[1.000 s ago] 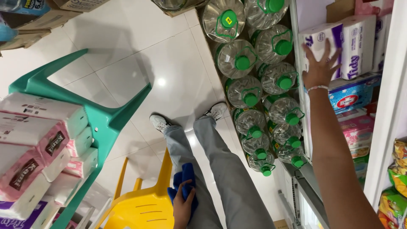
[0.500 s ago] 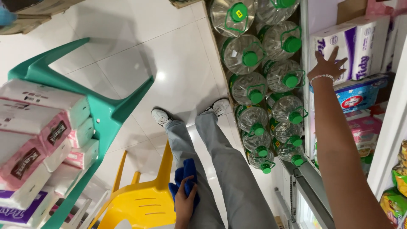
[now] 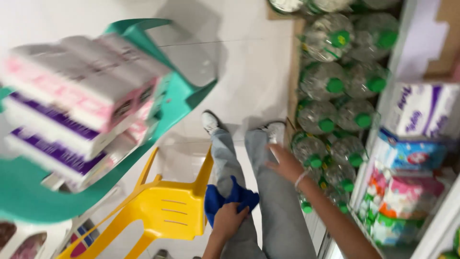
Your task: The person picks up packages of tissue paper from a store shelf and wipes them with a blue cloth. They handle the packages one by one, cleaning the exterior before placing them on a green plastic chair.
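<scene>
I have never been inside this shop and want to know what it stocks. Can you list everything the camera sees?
large clear plastic water bottles: many, green caps, on the floor at right
wrapped tissue packs: several, pink, purple and white, stacked on the teal chair
teal plastic chair: one, left
yellow plastic chair: one, bottom centre
shelf packs: several, mixed colours, far right
blue cloth: one, in left hand
left hand: grips cloth
right hand: open, empty

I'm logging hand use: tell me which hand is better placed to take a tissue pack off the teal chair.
Probably the right hand: it is open and empty. The left hand grips a blue cloth, though it is nearer the tissue packs.
</scene>
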